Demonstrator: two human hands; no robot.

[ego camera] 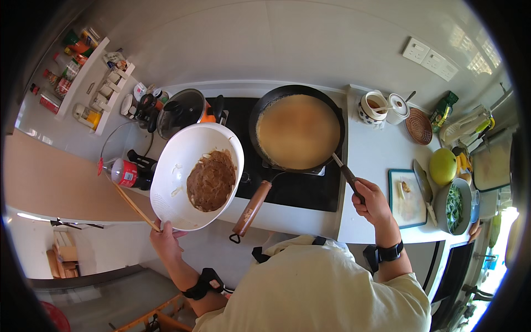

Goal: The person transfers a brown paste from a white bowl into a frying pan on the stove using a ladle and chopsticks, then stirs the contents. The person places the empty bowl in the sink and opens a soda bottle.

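Observation:
My left hand (pixel 166 240) grips the rim of a white plastic bowl (pixel 170 166) with a perforated draining side, along with a pair of wooden chopsticks (pixel 135 203). The bowl is tilted and holds a brown mass of marinated meat (pixel 212 180) with pale pieces in it. Beside it, a black wok (pixel 254 143) sits on the cooktop (pixel 307 193), full of cloudy brown liquid (pixel 298 133). The wok's wooden handle (pixel 253 209) points toward me. My right hand (pixel 372 202) is closed around the dark handle of a cooking utensil (pixel 348 176); its head is hidden in the wok.
A glass-lidded orange pot (pixel 182 112) stands left of the wok, near a cola bottle (pixel 124 172). On the right counter are a cutting board (pixel 406 216), a knife (pixel 423 182), a bowl of chopped greens (pixel 442 211), a green pomelo-like fruit (pixel 442 167) and seasoning jars (pixel 371 110).

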